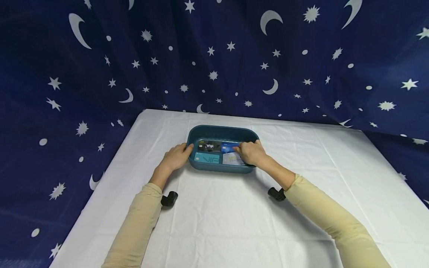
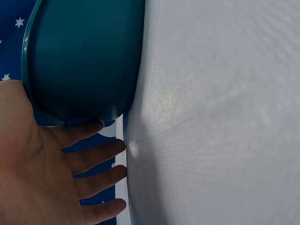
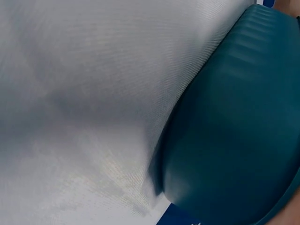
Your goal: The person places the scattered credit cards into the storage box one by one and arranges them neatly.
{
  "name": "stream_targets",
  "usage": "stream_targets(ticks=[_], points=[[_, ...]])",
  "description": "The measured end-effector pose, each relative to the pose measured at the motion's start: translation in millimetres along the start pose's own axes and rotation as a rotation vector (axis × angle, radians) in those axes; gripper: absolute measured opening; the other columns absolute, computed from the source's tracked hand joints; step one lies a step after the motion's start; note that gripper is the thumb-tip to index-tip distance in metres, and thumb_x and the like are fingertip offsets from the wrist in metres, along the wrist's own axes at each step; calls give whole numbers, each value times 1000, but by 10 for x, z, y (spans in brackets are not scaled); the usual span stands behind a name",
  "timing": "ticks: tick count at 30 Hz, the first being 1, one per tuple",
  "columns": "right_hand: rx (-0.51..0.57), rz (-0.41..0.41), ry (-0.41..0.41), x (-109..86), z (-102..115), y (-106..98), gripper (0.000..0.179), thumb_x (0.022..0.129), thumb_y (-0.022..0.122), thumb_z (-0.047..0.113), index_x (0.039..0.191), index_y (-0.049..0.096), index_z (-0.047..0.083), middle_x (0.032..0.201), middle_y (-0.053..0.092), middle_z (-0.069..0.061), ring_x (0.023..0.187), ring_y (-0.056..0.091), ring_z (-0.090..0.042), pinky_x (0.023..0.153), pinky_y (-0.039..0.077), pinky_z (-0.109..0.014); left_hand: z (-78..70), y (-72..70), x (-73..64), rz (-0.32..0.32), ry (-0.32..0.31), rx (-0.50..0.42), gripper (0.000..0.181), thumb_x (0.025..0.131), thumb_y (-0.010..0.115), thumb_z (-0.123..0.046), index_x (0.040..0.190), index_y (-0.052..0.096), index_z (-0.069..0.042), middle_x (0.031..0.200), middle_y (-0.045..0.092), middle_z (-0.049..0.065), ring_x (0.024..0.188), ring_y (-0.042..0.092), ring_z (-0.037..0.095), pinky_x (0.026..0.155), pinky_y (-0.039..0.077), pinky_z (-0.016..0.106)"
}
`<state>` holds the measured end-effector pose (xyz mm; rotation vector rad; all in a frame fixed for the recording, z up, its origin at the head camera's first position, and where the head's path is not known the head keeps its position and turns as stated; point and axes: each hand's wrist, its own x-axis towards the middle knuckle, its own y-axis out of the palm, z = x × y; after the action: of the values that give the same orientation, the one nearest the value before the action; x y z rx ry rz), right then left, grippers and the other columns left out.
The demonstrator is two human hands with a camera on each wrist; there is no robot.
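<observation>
A dark teal plastic basket (image 1: pixel 221 168) stands on the white-covered table, with several cards in it. A black Vip card (image 1: pixel 209 146) lies at the back left and a turquoise card (image 1: pixel 206 158) at the front left. On the right are a blue card (image 1: pixel 228 147) and a pale silver card (image 1: pixel 231 159). My left hand (image 1: pixel 175 156) is at the basket's left end, its fingers straight and spread against the outside, thumb at the rim. My right hand (image 1: pixel 252 152) reaches over the right end, bent fingers inside by the blue card; I cannot tell whether they pinch it.
White cloth (image 1: pixel 221 216) covers the table. Behind it and along the left hangs a dark blue curtain (image 1: pixel 234 63) with moons and stars. Black devices (image 1: pixel 170 200) sit at both wrists.
</observation>
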<state>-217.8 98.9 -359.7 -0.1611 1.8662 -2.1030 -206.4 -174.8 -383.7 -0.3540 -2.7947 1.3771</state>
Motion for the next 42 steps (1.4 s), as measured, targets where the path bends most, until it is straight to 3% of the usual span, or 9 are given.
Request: stream_targets(ticks=[4,10,17,28,38,42], points=[[-15,-1,21,12,1,24,41,103,41,37,78,60,11,74,63,-6,81,62,-26,69,31,-37,6,5,2,3,-5,0,62,103,26,-42,139,43,5,137,46,25,128,39,44,101,25,61],[-31,-5,57,27,16,40,46,102,40,42,85,65,8,91,69,-13,91,63,-30,74,33,-41,-1,1,-6,0,-3,5,61,103,26,-42,139,43,5,136,47,26,127,40,44,100,27,61],[-93,-54,35,-21,32,42,47,101,44,43,90,66,4,85,69,-13,88,64,-31,75,35,-43,-10,1,2,-5,5,17,61,103,26,-41,139,43,5,136,47,25,126,41,43,100,28,60],[-160,-70,59,-64,14,46,43,98,49,45,76,57,10,65,59,-3,76,61,-27,79,33,-45,-6,5,-8,12,-20,5,63,103,25,-43,142,39,5,140,42,25,130,35,44,103,23,61],[-173,-186,3,-128,-26,49,36,95,57,42,78,58,10,73,60,-5,74,57,-27,75,36,-43,-28,15,-32,-1,-19,3,62,103,25,-42,140,42,5,139,45,25,129,37,43,102,24,61],[-157,-218,-25,-159,-54,46,33,94,59,41,86,63,9,80,61,-5,77,55,-27,76,37,-43,-38,19,-33,-1,-15,15,61,104,25,-42,140,42,4,138,46,24,128,39,43,101,26,61]])
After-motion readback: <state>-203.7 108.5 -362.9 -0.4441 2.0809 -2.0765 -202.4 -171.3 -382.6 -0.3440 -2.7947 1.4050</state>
